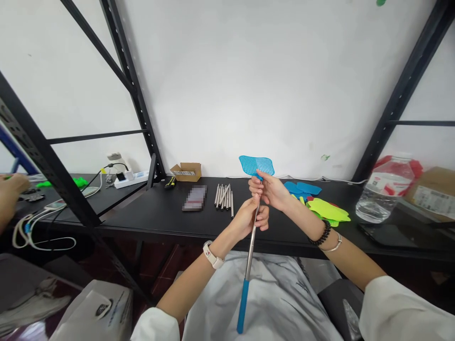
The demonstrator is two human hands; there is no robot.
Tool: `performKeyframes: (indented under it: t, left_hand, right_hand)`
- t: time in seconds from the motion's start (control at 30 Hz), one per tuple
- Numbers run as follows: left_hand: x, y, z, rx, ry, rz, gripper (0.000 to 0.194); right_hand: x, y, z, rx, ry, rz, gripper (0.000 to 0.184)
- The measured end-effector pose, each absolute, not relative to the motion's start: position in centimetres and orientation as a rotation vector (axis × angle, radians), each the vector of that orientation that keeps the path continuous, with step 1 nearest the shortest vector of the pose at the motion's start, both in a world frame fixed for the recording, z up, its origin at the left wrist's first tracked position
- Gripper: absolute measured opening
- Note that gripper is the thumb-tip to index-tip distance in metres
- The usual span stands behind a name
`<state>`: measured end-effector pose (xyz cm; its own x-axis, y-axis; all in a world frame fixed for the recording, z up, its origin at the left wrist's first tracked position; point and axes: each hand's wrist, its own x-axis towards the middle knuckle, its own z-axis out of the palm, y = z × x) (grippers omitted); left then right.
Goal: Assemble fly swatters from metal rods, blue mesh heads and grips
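I hold a fly swatter upright over the front edge of the black table [163, 215]. Its blue mesh head [256, 165] stands at the top, its metal telescopic rod [251, 246] runs down to a blue grip [243, 305] above my lap. My right hand [270, 189] is closed on the neck just under the head. My left hand [249, 219], with a white watch on the wrist, is wrapped round the rod a little lower. Several bare metal rods [223, 195] lie on the table behind my hands.
Blue swatter heads [302, 189] and yellow-green ones [327, 210] lie at the right. A water bottle [382, 189] and a carton [432, 192] stand far right. A small open box [186, 171] is at the back. Black rack posts frame the table. Another person's hand [10, 189] is at the left.
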<state>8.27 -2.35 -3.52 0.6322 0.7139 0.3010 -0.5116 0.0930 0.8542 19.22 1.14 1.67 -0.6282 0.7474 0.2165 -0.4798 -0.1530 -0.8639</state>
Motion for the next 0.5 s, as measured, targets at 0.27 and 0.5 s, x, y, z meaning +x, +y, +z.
performKeyframes:
  t: [0.27, 0.5]
  left_hand:
    - [8.88, -2.71, -3.96, 1.068, 0.258, 0.929, 0.043]
    - [9.03, -2.96, -3.92, 1.103, 0.278, 0.923, 0.042]
  right_hand:
    - [19.95, 1.24, 1.57, -0.436, -1.379, 1.681, 0.038]
    - [20.04, 1.71, 1.51, -0.442, -1.435, 1.614, 0.04]
